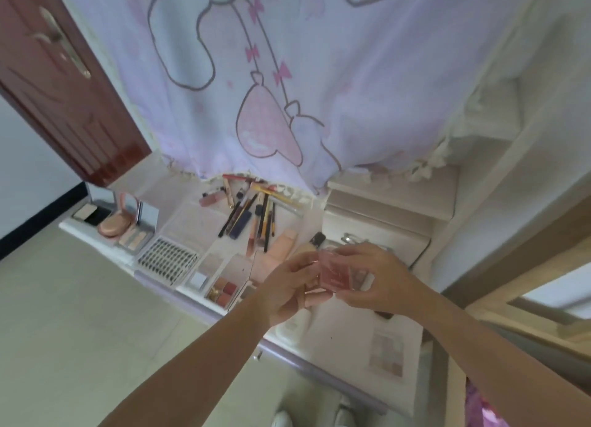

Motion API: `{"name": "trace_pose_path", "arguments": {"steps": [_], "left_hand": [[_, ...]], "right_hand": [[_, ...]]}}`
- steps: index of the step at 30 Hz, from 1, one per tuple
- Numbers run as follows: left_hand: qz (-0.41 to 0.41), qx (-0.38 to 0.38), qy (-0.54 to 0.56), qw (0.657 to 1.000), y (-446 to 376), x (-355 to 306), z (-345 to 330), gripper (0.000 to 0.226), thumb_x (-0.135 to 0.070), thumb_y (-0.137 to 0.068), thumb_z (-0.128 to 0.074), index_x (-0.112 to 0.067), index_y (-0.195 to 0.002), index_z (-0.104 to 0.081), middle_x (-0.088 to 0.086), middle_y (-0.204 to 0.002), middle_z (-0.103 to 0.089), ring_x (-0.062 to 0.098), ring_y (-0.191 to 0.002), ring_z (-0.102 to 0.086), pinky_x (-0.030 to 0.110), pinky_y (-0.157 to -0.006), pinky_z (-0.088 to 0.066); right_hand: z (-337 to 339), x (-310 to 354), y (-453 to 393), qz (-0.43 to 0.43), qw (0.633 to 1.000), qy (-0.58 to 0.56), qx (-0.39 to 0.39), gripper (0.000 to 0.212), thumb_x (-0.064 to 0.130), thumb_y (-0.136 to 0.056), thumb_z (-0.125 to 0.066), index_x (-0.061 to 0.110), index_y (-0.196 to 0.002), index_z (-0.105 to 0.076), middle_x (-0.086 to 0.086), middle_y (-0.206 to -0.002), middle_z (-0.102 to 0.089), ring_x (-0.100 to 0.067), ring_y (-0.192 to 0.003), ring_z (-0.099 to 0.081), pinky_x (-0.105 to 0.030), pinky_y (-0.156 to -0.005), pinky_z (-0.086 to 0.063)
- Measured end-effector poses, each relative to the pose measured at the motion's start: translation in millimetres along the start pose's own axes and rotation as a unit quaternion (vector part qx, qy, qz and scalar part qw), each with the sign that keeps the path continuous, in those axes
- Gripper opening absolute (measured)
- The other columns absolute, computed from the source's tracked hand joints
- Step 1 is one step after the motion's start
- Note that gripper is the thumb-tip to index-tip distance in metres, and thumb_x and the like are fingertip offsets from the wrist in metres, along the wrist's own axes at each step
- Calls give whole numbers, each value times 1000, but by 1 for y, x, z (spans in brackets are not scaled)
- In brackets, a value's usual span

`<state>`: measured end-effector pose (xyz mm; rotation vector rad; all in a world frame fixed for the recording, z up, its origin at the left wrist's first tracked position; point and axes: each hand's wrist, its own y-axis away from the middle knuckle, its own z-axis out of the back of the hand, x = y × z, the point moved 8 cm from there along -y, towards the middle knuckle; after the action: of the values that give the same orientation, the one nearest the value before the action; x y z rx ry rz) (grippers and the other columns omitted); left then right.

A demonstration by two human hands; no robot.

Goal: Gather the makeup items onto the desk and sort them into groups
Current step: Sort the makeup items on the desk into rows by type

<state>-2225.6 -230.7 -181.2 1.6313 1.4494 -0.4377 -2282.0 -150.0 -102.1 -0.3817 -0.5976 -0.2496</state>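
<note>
Both hands — left hand (pixel 289 287), right hand (pixel 372 278) — pinched a pink compact (pixel 334 274) at lower centre above the worktop (pixel 335 340); sorting was midway — its group needed choosing next.

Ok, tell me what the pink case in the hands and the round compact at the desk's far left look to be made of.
Pink case: likely translucent glossy plastic, since light passes through its edges; both hands hold it.
Round compact: probably plastic with a satin peach, slightly metallic finish and a soft sheen; too small to be sure.
</note>
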Motion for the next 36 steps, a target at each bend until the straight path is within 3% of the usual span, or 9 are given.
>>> {"name": "trace_pose_path", "arguments": {"steps": [4, 9, 15, 20, 23, 26, 29, 32, 36], "left_hand": [[-13, 43, 19, 999, 5, -9, -16, 27, -15, -72, -56, -12, -99, -60, 5, -80, -71, 16, -71, -69, 27, -62, -59], [-80, 14, -183, 980, 9, -26, -16, 42, 11, -73, -62, -21, -100, -60, -6, -78, -73, 6, -71, -68, 17, -63, -55], [-98, 58, -277, 954, 13, -32, -23, 54, 24, -70, -57, -19, -103, -55, -11, -74, -72, 1, -70, -67, 14, -63, -53], [-120, 52, -267, 955, 15, -29, -21, 55, 31, -68, -51, -13, -101, -55, -7, -75, -73, 4, -70, -68, 17, -67, -55], [-114, 62, -270, 954, 15, -23, -20, 57, 33, -68, -50, -13, -102, -55, -7, -76, -73, 4, -71, -68, 17, -67, -55], [-100, 60, -272, 955, 15, -15, -15, 57, 31, -68, -51, -13, -104, -54, -7, -80, -73, 5, -75, -68, 19, -70, -55], [-67, 45, -250, 965, 13, -4, -6, 56, 30, -71, -49, -14, -105, -55, -7, -80, -73, 4, -76, -68, 18, -72, -55], [-24, 8, -216, 976, 11, 16, 8, 52, 28, -74, -48, -5, -114, -53, -4, -80, -73, 5, -75, -68, 19, -73, -55], [57, -77, -176, 980, 14, 59, 35, 47, 25, -76, -49, 5, -118, -51, 8, -89, -65, 7, -65, -63, 16, -66, -50]], "right_hand": [[18, 19, 3, 37, 997, 56, -44, 43, 19, -54, -74, 5, -95, -71, -16, -92, -70, -31, -78, -66, -38, -72, -54], [25, 11, 8, -18, 996, 60, -58, 38, 25, -57, -72, 7, -90, -72, -13, -87, -70, -32, -76, -65, -40, -68, -53], [21, 10, 12, -60, 998, -5, -23, 34, 23, -59, -75, 9, -90, -73, -13, -91, -70, -32, -82, -63, -34, -75, -46], [20, 8, 12, -94, 994, -47, -10, 28, 15, -61, -81, 12, -89, -74, -11, -90, -70, -27, -84, -61, -35, -78, -48], [15, 4, 12, -110, 991, -68, 16, 25, 21, -61, -78, 10, -83, -74, -14, -84, -69, -26, -81, -60, -35, -74, -44], [8, -8, 17, -161, 980, -112, 45, 39, 36, -57, -69, 15, -90, -74, -9, -91, -70, -18, -84, -60, -29, -76, -46], [-3, -26, 23, -217, 960, -160, 77, 31, 30, -68, -73, 23, -98, -71, 3, -90, -72, -15, -86, -64, -25, -79, -51], [-18, -48, 31, -270, 933, -209, 117, 18, 24, -80, -65, 38, -91, -67, 16, -77, -67, -2, -73, -60, -11, -66, -44], [-58, -78, 50, -346, 884, -265, 167, 17, 25, -86, -58, 18, -96, -70, 10, -84, -68, 2, -70, -63, -7, -63, -49]]}}
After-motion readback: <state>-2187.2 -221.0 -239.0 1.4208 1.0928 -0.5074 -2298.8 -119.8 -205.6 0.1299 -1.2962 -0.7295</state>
